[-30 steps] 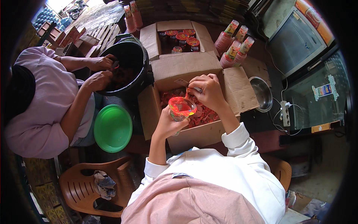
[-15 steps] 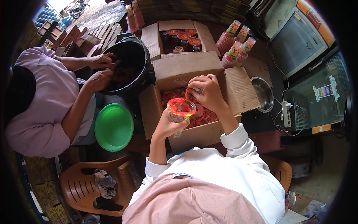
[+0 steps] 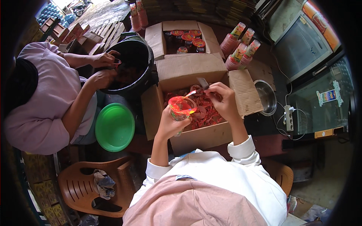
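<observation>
In front of me my left hand [image 3: 171, 122] is wrapped round a clear plastic cup [image 3: 182, 107] with printed sides and a red lid film, whose loose strip sticks up at the top right. My right hand [image 3: 222, 98] grips a small flat blade [image 3: 203, 83], its tip pointing up, a little above and right of the cup and apart from it. Beneath both hands a cardboard box [image 3: 197, 133] holds a heap of red torn film scraps and lids [image 3: 205, 113].
A co-worker [image 3: 52, 98] works at a black bucket [image 3: 139, 86] on the left, near a green basin [image 3: 115, 127]. Behind are a box [image 3: 152, 39] of lidded cups and stacked cups [image 3: 239, 52]. On the right are a steel bowl [image 3: 267, 97], power strip [image 3: 289, 118] and glass-door fridge [image 3: 313, 101].
My right hand has moved right and down, away from the cup, leaving the torn film strip free above the rim. My left hand and the cup have barely moved.
</observation>
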`<move>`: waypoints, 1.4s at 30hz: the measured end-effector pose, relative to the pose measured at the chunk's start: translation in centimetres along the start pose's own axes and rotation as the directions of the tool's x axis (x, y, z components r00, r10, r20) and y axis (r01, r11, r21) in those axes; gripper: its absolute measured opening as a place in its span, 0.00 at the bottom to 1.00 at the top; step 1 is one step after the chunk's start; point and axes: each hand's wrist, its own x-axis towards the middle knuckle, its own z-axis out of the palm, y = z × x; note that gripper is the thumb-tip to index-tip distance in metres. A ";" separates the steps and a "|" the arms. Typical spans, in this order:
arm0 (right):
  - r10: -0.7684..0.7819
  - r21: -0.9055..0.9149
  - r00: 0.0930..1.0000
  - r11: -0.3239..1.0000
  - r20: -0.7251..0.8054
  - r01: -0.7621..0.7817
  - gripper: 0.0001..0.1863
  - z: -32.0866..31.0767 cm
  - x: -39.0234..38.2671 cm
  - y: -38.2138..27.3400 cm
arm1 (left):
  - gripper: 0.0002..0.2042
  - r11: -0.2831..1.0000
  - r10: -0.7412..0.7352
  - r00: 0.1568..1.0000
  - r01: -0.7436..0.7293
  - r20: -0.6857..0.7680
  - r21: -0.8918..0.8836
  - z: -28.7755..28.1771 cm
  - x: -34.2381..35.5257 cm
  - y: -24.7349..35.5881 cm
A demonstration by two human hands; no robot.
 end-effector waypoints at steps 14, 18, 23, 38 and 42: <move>-0.436 -0.498 0.873 0.719 0.219 0.484 0.13 -0.6 -1.2 -0.6 | 0.18 0.999 -0.020 1.000 0.020 -0.007 -0.030 0.6 0.1 1.2; -0.473 -0.522 0.850 0.677 0.232 0.519 0.07 0.1 -0.9 -1.3 | 0.20 0.999 0.028 1.000 -0.028 0.012 -0.043 0.5 -0.2 0.8; -0.504 -0.516 0.815 0.636 0.285 0.574 0.06 0.3 -0.7 -1.5 | 0.21 1.000 0.031 0.999 -0.031 0.038 0.003 0.7 -0.3 0.6; -0.487 -0.511 0.811 0.631 0.325 0.584 0.07 -0.5 -0.5 -2.0 | 0.20 0.999 0.042 0.997 -0.042 0.060 -0.005 1.0 -0.3 1.3; -0.489 -0.493 0.814 0.650 0.313 0.579 0.08 -0.3 -0.6 -1.7 | 0.20 0.999 0.012 0.997 -0.009 0.071 -0.034 0.9 -0.2 1.5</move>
